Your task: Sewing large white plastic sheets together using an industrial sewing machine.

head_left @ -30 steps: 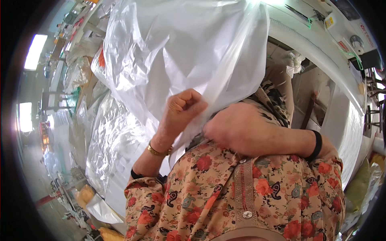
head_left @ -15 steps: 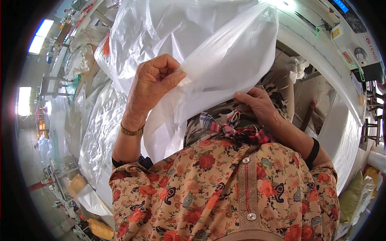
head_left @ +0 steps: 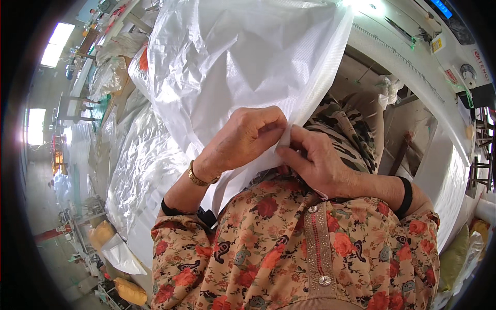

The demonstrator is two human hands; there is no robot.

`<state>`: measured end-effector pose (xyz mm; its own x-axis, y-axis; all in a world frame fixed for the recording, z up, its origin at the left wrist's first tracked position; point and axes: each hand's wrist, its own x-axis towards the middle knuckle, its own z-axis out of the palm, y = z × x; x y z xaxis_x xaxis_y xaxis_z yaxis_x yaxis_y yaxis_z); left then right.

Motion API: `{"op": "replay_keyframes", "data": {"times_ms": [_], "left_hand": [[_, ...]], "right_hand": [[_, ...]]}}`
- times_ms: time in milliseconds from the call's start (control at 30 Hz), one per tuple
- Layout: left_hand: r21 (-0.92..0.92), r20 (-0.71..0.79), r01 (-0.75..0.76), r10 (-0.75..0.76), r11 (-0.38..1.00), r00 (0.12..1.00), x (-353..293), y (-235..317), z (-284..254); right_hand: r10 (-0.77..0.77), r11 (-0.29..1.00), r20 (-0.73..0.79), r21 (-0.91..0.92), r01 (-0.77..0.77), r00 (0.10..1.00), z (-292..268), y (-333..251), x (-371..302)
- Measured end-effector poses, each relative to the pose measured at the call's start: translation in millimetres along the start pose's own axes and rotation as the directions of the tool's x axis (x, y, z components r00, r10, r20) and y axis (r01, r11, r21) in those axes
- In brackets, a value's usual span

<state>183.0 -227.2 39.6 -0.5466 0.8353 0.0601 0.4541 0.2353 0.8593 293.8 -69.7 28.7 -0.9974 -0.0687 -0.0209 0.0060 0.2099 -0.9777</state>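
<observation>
A large sheet of white woven plastic spreads from the worktable at the top down to my lap, creased and shiny. My left hand is closed on the sheet's right edge near my waist. Close beside it, my right hand pinches the same edge between thumb and bent fingers. The edge forms a narrow folded strip between the two hands. Its lower end drops toward my flowered top and is partly hidden by my hands.
A sewing machine stands on the white table at the upper right, with black scissors lying near it. Crumpled clear plastic lies heaped on the left. Beneath the table hangs a white knotted bundle.
My left hand has moved right and down, and my right hand has moved left to meet it. My right hand has taken hold of the sheet's edge. The raised flap has come down.
</observation>
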Motion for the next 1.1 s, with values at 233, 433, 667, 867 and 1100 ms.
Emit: {"op": "replay_keyframes", "data": {"times_ms": [233,433,667,867,1100], "left_hand": [[-0.138,0.015,0.119,-0.118,0.983,0.993,-8.9,-9.3,4.8],[-0.201,0.030,0.222,-0.220,0.954,0.975,-7.7,-12.2,4.9],[-0.265,-0.010,0.276,-0.289,0.924,0.957,-9.4,-20.7,-6.5],[0.230,-0.250,-0.016,0.075,0.973,0.965,3.2,34.9,-63.6],[0.417,0.262,-0.399,0.312,0.817,0.913,35.7,100.5,-69.5]], "right_hand": [[-0.093,0.952,0.099,-0.283,0.118,0.991,12.8,3.8,5.1],[-0.137,0.884,0.178,-0.421,0.202,0.974,15.8,1.3,11.1],[-0.400,0.719,0.193,-0.541,0.437,0.896,-16.1,26.0,19.7],[0.093,0.980,-0.666,0.194,0.051,0.740,-60.5,84.3,105.0],[0.372,0.912,-0.440,0.337,-0.234,0.817,-53.9,113.5,181.2]]}}
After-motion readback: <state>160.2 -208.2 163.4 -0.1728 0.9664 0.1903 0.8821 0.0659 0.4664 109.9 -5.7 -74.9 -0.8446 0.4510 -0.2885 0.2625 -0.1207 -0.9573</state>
